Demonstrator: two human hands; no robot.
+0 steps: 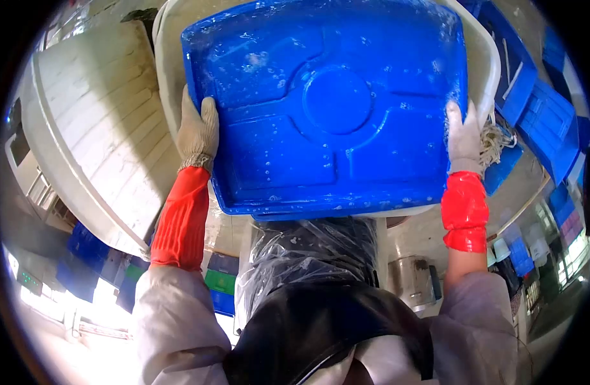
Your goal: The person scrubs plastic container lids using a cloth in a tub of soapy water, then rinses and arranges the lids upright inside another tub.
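A wet blue plastic tray with a raised circle and ridges spans the upper middle of the head view, soap bubbles scattered over it. My left hand, in a whitish knit glove with a red rubber cuff, grips its left edge, thumb on the near face. On the opposite edge my right hand, gloved the same way, is closed around the rim. Behind and under the tray shows the rim of a large white tub; what lies inside it is hidden by the tray.
At the left stands a big whitish container. Blue crates are stacked at the right, near a bundle of pale strands. A metal vessel sits on the floor near my legs. A clear plastic apron covers my front.
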